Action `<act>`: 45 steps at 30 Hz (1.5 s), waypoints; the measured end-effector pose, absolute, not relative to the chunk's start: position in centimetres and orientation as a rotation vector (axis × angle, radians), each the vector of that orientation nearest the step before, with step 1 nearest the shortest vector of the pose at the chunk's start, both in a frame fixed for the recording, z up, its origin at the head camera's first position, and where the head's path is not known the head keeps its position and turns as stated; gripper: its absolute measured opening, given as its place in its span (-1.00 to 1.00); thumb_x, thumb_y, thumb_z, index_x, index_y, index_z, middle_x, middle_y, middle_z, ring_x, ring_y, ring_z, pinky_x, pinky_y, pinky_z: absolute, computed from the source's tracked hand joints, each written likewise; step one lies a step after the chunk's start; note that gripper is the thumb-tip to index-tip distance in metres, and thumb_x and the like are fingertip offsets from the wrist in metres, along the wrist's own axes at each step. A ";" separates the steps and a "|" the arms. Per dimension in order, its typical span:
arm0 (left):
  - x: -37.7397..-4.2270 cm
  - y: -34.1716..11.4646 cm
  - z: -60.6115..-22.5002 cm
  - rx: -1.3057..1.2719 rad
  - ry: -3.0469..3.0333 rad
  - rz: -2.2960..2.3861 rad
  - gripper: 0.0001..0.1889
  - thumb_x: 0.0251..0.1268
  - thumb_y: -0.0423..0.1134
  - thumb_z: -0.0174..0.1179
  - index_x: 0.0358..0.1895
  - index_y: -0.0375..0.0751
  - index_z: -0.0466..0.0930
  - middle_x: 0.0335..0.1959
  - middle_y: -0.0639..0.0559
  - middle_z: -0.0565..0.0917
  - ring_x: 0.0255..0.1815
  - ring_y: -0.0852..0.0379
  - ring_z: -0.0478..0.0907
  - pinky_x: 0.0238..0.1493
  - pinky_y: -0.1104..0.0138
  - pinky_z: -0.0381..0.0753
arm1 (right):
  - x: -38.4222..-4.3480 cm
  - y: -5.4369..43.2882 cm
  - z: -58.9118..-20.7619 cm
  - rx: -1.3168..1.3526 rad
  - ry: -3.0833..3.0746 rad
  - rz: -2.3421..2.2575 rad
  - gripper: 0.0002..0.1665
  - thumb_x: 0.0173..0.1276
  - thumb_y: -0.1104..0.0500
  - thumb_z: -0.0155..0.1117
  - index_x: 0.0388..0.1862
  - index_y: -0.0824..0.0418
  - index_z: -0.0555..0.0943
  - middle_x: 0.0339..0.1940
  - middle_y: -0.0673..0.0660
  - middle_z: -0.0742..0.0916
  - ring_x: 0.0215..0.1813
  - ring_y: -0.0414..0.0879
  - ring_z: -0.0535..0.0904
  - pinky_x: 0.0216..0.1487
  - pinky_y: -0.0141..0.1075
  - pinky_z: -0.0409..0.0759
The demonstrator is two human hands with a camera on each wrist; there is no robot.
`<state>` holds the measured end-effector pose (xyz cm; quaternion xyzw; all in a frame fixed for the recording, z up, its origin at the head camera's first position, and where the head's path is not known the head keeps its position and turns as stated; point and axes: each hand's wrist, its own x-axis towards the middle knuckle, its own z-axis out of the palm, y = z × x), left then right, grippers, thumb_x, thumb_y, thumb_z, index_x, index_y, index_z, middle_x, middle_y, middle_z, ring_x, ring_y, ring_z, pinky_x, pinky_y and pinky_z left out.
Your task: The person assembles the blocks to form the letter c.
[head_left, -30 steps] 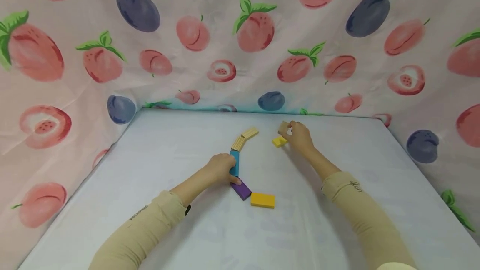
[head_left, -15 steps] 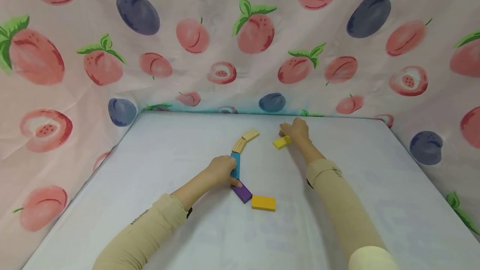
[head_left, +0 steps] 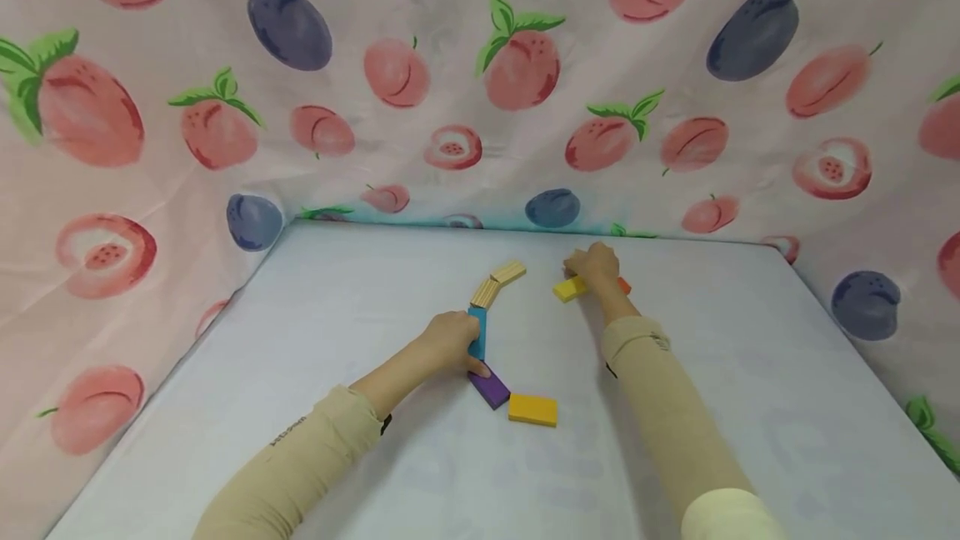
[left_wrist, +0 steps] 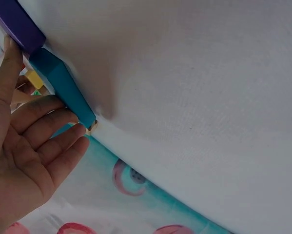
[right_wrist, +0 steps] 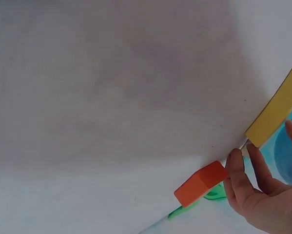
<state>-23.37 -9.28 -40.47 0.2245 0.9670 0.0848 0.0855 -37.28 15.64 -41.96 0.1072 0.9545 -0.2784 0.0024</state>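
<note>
My left hand [head_left: 444, 342] rests along a blue block [head_left: 478, 333], its fingertips at the block's side. The thumb lies on a purple block [head_left: 491, 387], which meets the blue one at an angle. In the left wrist view the fingers are loosely bent beside the blue block. At the back, my right hand [head_left: 597, 267] reaches over a yellow block [head_left: 568, 289]. An orange block [right_wrist: 200, 184] shows at its fingertips in the right wrist view, and the thumb lies by the yellow block, apart from the fingers. The plain wooden block is mostly hidden behind the fingers.
Two pale ridged wooden blocks [head_left: 484, 293] continue the curved row beyond the blue block. A golden yellow block [head_left: 533, 410] adjoins the purple one at the front. A white cloth covers the table [head_left: 337, 290]; a fruit-print curtain [head_left: 450, 65] hangs behind it.
My right hand has lowered the wooden block behind the yellow block and turned over it. An orange block now shows to the right of its wrist. The left hand keeps its place.
</note>
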 end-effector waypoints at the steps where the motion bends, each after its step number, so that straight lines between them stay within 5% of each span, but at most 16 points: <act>1: -23.3 -9.3 -40.4 0.665 2.882 0.248 -0.53 -0.17 0.12 0.45 -0.60 -0.20 0.48 -0.67 0.10 0.37 -0.56 0.20 0.26 -0.51 0.45 0.23 | -37.3 15.6 -42.1 0.335 3.001 -0.873 -0.45 0.21 -0.02 0.24 -0.09 0.46 0.51 -0.31 0.24 0.57 -0.33 -0.02 0.40 -0.35 -0.34 0.36; 11: -23.1 -9.5 -40.9 0.663 2.866 0.266 -0.53 -0.17 0.12 0.45 -0.61 -0.18 0.46 -0.68 0.11 0.36 -0.56 0.21 0.25 -0.52 0.46 0.23 | -36.7 15.3 -42.7 0.304 3.003 -0.890 -0.54 0.09 0.13 0.25 -0.13 0.45 0.50 -0.33 0.23 0.56 -0.32 0.00 0.40 -0.34 -0.33 0.37; 26: -23.3 -9.4 -40.9 0.659 2.865 0.282 -0.53 -0.15 0.12 0.45 -0.60 -0.19 0.46 -0.68 0.10 0.35 -0.56 0.20 0.25 -0.51 0.46 0.22 | -37.0 14.7 -43.7 0.132 3.079 -0.629 -0.67 0.23 0.21 0.19 -0.15 0.47 0.50 -0.21 0.38 0.65 -0.19 0.15 0.53 -0.12 -0.12 0.51; 33: -23.1 -9.5 -40.9 0.664 2.863 0.286 -0.53 -0.15 0.12 0.45 -0.61 -0.18 0.45 -0.68 0.10 0.36 -0.56 0.21 0.25 -0.51 0.45 0.23 | -36.1 12.6 -43.4 0.204 3.066 -1.245 -0.56 0.36 0.01 0.12 -0.41 0.42 0.49 -0.51 0.19 0.54 -0.43 -0.04 0.41 -0.41 -0.29 0.39; 36: -23.1 -9.5 -40.7 0.667 2.870 0.284 -0.53 -0.15 0.12 0.45 -0.61 -0.18 0.45 -0.67 0.10 0.36 -0.55 0.20 0.26 -0.51 0.45 0.23 | -35.7 11.5 -42.8 0.141 3.054 -1.452 -0.53 0.34 0.04 0.15 -0.49 0.47 0.52 -0.58 0.30 0.59 -0.53 -0.04 0.42 -0.47 -0.30 0.38; 45: -23.2 -9.4 -40.4 0.693 2.877 0.289 -0.51 -0.14 0.11 0.45 -0.66 -0.19 0.40 -0.67 0.09 0.30 -0.55 0.20 0.23 -0.52 0.45 0.18 | -35.4 10.6 -41.9 0.320 2.685 -1.561 -0.44 0.34 -0.02 0.17 0.03 0.46 0.51 -0.26 0.25 0.64 -0.47 -0.10 0.57 -0.34 -0.29 0.60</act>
